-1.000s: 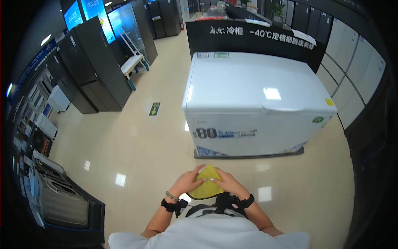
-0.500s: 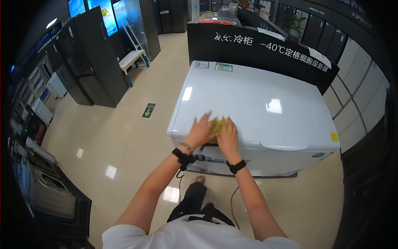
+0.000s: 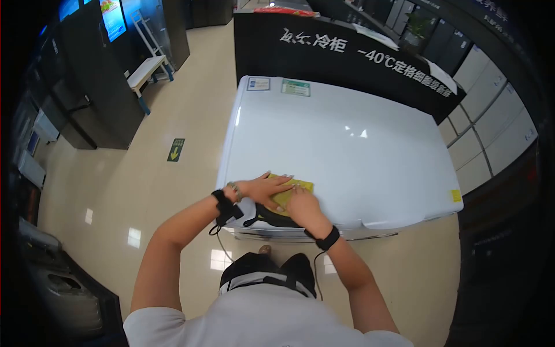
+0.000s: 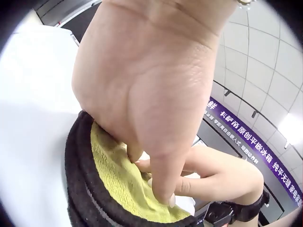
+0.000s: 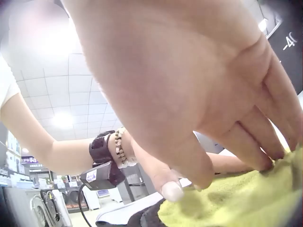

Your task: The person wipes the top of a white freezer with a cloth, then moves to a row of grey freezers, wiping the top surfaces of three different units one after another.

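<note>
A yellow cloth (image 3: pixel 282 199) with a wide black border (image 4: pixel 78 165) lies on the white lid of a chest freezer (image 3: pixel 341 162), near its front left part. My left hand (image 3: pixel 263 189) rests on the cloth with its fingers stretched out to the right. Close beside it, my right hand (image 3: pixel 304 208) presses its fingertips down onto the yellow fabric (image 5: pixel 232 201). In the right wrist view its fingers slope down to the cloth, slightly spread. The black part of the cloth lies toward the lid's front edge, with a loop at its left end.
Behind the freezer stands a black sign panel (image 3: pixel 347 49) with white lettering. Two stickers, one a green label (image 3: pixel 296 87), are on the lid's back left corner. A yellow sticker (image 3: pixel 455 195) marks the right side. Leftward are a white bench (image 3: pixel 145 72) and dark refrigerators (image 3: pixel 87 87).
The person has stepped up to the freezer and leaned over it. Both hands have moved from holding the cloth before the body to pressing it on the lid, where it is now spread.
</note>
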